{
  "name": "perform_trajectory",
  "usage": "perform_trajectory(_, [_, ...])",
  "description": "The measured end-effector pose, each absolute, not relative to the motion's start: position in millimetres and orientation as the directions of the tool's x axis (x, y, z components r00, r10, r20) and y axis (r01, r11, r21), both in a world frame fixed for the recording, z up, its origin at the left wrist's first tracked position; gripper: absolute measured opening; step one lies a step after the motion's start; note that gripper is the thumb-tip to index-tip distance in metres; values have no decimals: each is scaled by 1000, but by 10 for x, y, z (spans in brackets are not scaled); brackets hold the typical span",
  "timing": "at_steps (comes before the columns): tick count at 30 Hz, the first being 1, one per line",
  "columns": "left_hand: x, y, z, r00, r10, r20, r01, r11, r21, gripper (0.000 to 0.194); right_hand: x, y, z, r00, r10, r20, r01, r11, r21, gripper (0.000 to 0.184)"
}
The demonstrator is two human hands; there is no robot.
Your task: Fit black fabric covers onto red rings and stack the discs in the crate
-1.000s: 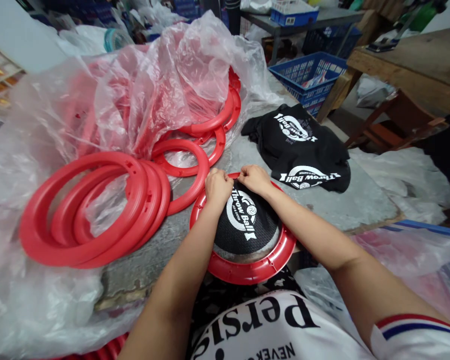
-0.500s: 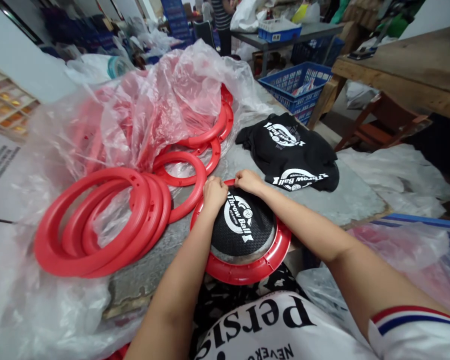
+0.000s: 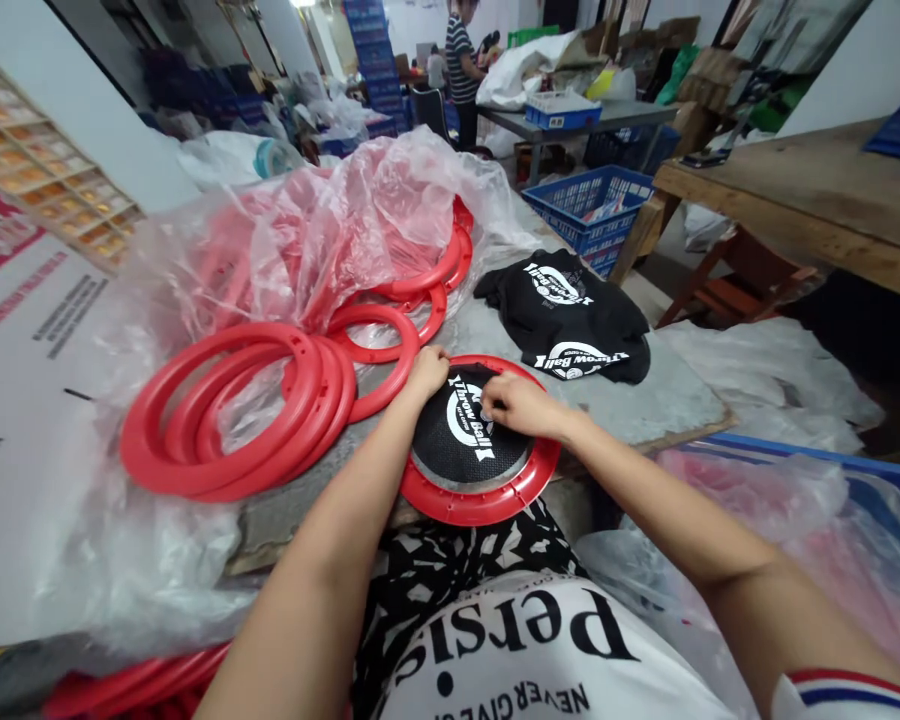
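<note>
A red plastic ring (image 3: 487, 500) lies at the table's near edge with a black mesh cloth (image 3: 457, 450), printed "Throw Ball", stretched inside it. My left hand (image 3: 427, 372) is closed at the ring's far left rim, pinching the cloth's edge. My right hand (image 3: 516, 404) rests on top of the cloth near the white logo, fingers curled and pressing or pinching the fabric.
Loose red rings (image 3: 232, 420) lie to the left, more inside a clear plastic bag (image 3: 330, 230). A pile of black printed cloths (image 3: 570, 320) sits to the right on the grey table (image 3: 667, 395). Blue crates (image 3: 589, 205), a wooden bench (image 3: 795, 200) and a person (image 3: 461, 60) stand beyond.
My right hand has moved from the ring's far rim down onto the middle of the cloth. My left hand stays at the rim. The camera has tilted up.
</note>
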State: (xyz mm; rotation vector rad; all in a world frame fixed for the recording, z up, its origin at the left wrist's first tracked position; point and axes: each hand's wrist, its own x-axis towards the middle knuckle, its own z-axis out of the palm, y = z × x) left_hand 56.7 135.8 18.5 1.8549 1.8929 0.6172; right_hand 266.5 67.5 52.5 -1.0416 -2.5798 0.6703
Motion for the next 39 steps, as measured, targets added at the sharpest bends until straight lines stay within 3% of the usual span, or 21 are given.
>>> perform_trajectory(5, [601, 1002, 391, -60, 989, 139, 782, -39, 622, 28, 2772, 205, 473, -755, 655, -23, 593, 667, -451, 10])
perform_trajectory(10, [669, 367, 468, 151, 963, 223, 767, -256, 588, 18, 2760, 151, 438, -772, 634, -50, 589, 683, -433, 12])
perform_trajectory(15, [647, -163, 358, 269, 949, 165, 773, -315, 551, 14, 2649, 160, 332, -796, 597, -102, 583, 710, -395, 11])
perform_trajectory(20, [615, -468, 261, 382, 915, 133, 727, -386, 568, 10, 2655, 101, 273, -797, 604, -9, 533, 696, -480, 10])
perform_trajectory(24, [652, -574, 232, 342, 926, 157, 723, -366, 586, 20, 2714, 35, 321, -751, 658, 54, 502, 623, -600, 7])
perform_trajectory(26, [686, -590, 220, 316, 933, 173, 735, -356, 577, 12, 2728, 13, 340, -731, 679, 66, 501, 600, -623, 7])
perform_trajectory(30, [740, -598, 203, 254, 947, 199, 756, -322, 570, 6, 2737, -46, 345, -710, 698, 91, 509, 599, -619, 11])
perform_trajectory(34, [753, -617, 208, 223, 955, 196, 754, -296, 586, 6, 2742, -200, 334, -587, 769, 255, 528, 601, -600, 4])
perform_trajectory(37, [757, -626, 222, 215, 954, 209, 747, -298, 594, 7, 2718, -320, 304, -528, 771, 356, 537, 628, -563, 20])
perform_trajectory(39, [761, -627, 230, 215, 954, 211, 752, -300, 587, 7, 2689, -358, 270, -534, 761, 367, 560, 644, -521, 16])
